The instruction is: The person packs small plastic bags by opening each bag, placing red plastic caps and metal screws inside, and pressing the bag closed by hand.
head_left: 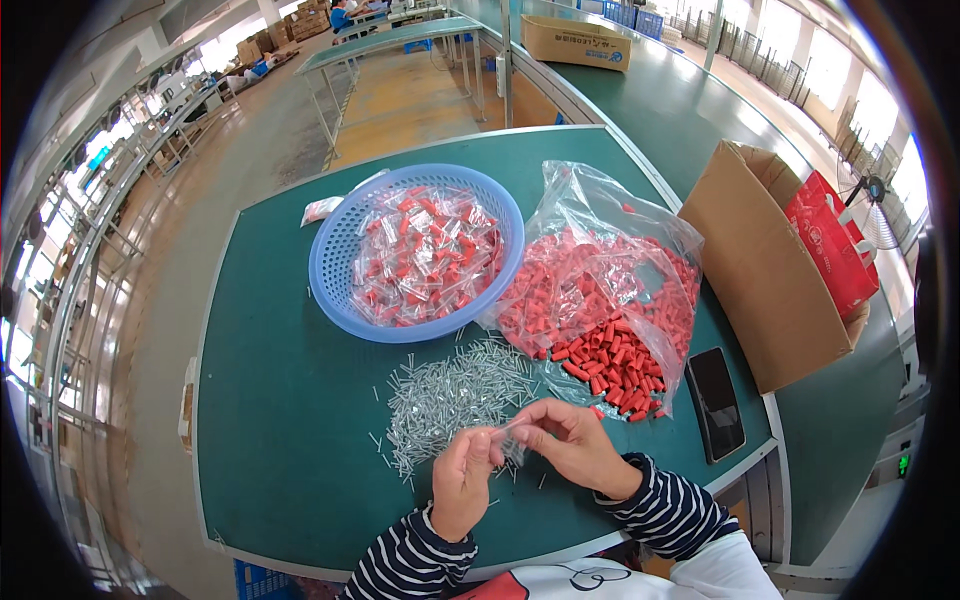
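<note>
Person's hands point(578, 447) pinch clear bag point(513, 430) toward near edge of surface point(270, 430) | metal pins point(440, 402) just beyond | phone point(716, 405) by right edge

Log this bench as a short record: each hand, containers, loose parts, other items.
left hand: holds one side of a small clear bag; contents unclear; left hand at
right hand: pinches the bag's other side; right hand at
containers: blue basket of clear packets with red pieces; large clear bag of red sleeves
loose parts: metal pins heaped before the basket
other items: phone, right of the sleeves; carton beyond
</note>
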Demonstrator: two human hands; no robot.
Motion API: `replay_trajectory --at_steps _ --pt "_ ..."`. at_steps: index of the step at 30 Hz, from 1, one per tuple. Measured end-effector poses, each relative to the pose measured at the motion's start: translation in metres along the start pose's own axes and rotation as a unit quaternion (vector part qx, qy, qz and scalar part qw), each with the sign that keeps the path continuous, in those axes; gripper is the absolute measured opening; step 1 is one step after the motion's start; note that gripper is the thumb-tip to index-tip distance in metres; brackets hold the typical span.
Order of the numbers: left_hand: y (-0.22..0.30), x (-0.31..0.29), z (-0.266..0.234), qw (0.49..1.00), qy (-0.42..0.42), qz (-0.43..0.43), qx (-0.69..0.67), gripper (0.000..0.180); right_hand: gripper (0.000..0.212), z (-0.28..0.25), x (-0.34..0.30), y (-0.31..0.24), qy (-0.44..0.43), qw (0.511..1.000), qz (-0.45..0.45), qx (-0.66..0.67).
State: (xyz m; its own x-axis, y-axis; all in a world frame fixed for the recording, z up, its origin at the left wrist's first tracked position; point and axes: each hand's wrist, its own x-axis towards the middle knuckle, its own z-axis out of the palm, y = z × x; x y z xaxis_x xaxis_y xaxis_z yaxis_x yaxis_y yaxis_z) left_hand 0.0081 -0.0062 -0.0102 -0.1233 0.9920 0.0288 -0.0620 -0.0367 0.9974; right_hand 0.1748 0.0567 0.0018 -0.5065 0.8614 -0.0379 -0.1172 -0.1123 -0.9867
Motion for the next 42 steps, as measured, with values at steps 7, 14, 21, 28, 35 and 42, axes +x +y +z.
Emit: replay_trajectory --at_steps 7,14,21,28,35,42 --pt "0.014 0.008 -0.002 0.995 0.029 -0.058 -0.075 0.037 0.019 -0.001 0.008 -0.009 0.037 0.997 0.003 0.074" --pt "0.017 0.006 -0.003 0.998 0.008 0.007 0.06 0.026 0.019 0.003 0.004 -0.004 0.012 0.999 0.013 0.05" --pt "0.022 0.004 0.0 0.999 -0.002 -0.035 0.025 0.03 0.019 0.002 0.002 -0.004 0.03 0.999 0.005 0.011" --pt "0.013 0.004 -0.002 0.994 0.046 0.068 0.07 0.013 0.02 0.002 0.005 -0.01 0.039 0.992 -0.056 -0.106" --pt "0.014 0.007 -0.004 0.949 0.084 0.197 0.231 0.014 0.014 -0.007 0.006 -0.013 0.02 0.976 -0.14 -0.168" --pt "0.009 0.008 -0.008 0.923 0.079 0.231 0.297 0.018 0.012 -0.003 0.005 -0.013 -0.027 0.978 -0.127 -0.161"
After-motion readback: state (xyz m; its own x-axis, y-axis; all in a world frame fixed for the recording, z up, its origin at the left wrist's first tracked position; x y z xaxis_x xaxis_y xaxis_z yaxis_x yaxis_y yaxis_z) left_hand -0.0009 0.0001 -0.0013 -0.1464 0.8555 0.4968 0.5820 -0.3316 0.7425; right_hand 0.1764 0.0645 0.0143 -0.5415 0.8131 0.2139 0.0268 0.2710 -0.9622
